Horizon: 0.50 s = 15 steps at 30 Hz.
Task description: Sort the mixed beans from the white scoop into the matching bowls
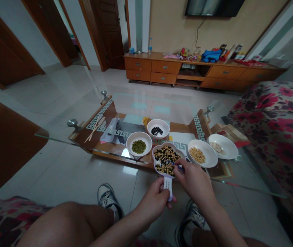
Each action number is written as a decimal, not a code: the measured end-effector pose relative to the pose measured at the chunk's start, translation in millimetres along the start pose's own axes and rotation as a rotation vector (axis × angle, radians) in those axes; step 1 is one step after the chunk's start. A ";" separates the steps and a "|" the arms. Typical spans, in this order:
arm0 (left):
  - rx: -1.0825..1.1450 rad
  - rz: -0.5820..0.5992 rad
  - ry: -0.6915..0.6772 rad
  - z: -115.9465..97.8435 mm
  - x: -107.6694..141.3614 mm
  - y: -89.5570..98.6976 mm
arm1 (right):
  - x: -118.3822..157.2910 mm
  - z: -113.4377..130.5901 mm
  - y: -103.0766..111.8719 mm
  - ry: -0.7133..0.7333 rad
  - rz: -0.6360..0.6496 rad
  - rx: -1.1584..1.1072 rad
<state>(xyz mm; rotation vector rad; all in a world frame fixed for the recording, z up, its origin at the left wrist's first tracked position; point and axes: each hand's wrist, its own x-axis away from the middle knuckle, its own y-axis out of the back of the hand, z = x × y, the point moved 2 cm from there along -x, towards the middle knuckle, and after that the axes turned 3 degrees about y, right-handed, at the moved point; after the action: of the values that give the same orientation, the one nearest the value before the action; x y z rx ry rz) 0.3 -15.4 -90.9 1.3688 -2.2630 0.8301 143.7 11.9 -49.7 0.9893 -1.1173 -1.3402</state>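
My left hand (pixel 159 193) is closed round the pale purple handle of a flower-shaped dish (pixel 153 151) at the near edge of the glass table. Mixed black and tan beans (pixel 168 154) lie in the dish. Over its right side, my right hand (pixel 184 171) pinches a thin dark blue tool (pixel 174 164), its tip among the beans. Left of the dish is a white bowl of green beans (pixel 138 146); behind it, one with black beans (pixel 157 131). To the right stand a bowl of yellow beans (pixel 197 155) and another with pale pieces (pixel 217 148).
Chopsticks (pixel 94 128) lie at the left of the glass table (pixel 251 188). A brown paper bag (pixel 231 133) is behind the right bowls. A flowered sofa (pixel 277 120) stands at the right, a wooden cabinet (pixel 164 67) along the far wall.
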 end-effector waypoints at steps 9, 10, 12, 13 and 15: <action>-0.038 0.002 -0.003 -2.1 1.0 -0.4 | -2.0 3.1 -4.7 0.027 -0.014 -0.008; -0.039 0.004 -0.002 -2.8 1.4 -0.4 | -2.3 3.0 -5.1 0.025 -0.008 -0.004; -0.046 0.005 0.001 -3.5 2.2 -0.2 | -2.9 2.5 -5.8 0.018 0.008 0.003; -0.048 0.004 0.004 -3.6 2.4 0.0 | -3.1 2.4 -6.0 0.016 0.017 0.007; -0.049 0.001 0.006 -3.2 2.3 0.3 | -3.5 2.2 -6.1 0.013 0.031 0.012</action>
<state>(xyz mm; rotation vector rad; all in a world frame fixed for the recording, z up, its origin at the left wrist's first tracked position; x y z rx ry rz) -1.0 -14.8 -87.1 1.3413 -2.2643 0.7728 140.5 15.5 -55.2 0.9844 -1.1280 -1.3015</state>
